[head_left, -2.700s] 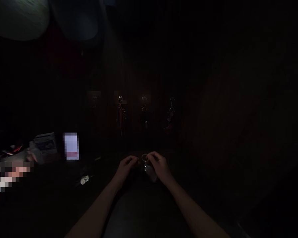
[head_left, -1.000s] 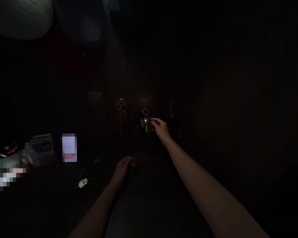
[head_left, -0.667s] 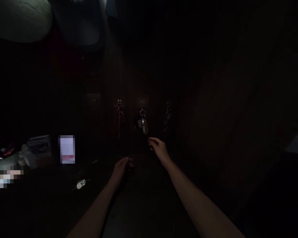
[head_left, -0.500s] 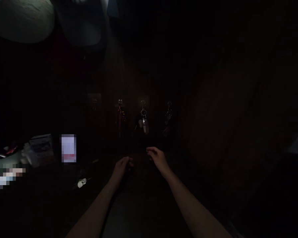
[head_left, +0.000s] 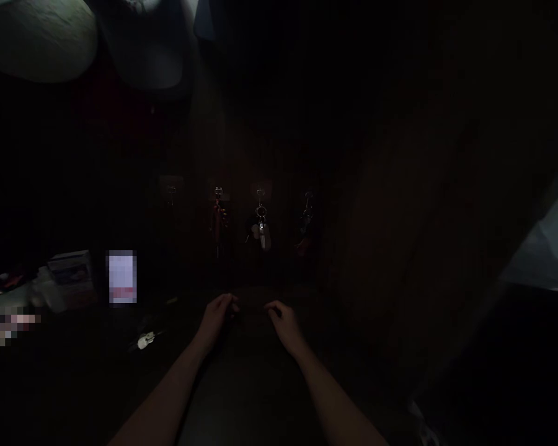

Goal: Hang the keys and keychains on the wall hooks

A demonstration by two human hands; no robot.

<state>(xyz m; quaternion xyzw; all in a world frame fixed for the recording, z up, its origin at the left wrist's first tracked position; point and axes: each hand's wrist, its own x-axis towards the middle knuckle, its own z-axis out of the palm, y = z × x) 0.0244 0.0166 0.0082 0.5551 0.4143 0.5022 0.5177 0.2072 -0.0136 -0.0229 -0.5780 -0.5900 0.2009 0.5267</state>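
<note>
both hands are seen resting on the dark table (head_left: 260, 384), left hand (head_left: 217, 314) and right hand (head_left: 283, 321) loosely curled with nothing gripped, below the hung keys (head_left: 261, 230).

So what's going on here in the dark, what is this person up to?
A person stands at a dim counter with both hands low and close together: the left hand and right hand look empty. On the wall ahead is a row of hooks; a bunch of keys hangs on one. A small pale key fob lies on the counter to the left.
</note>
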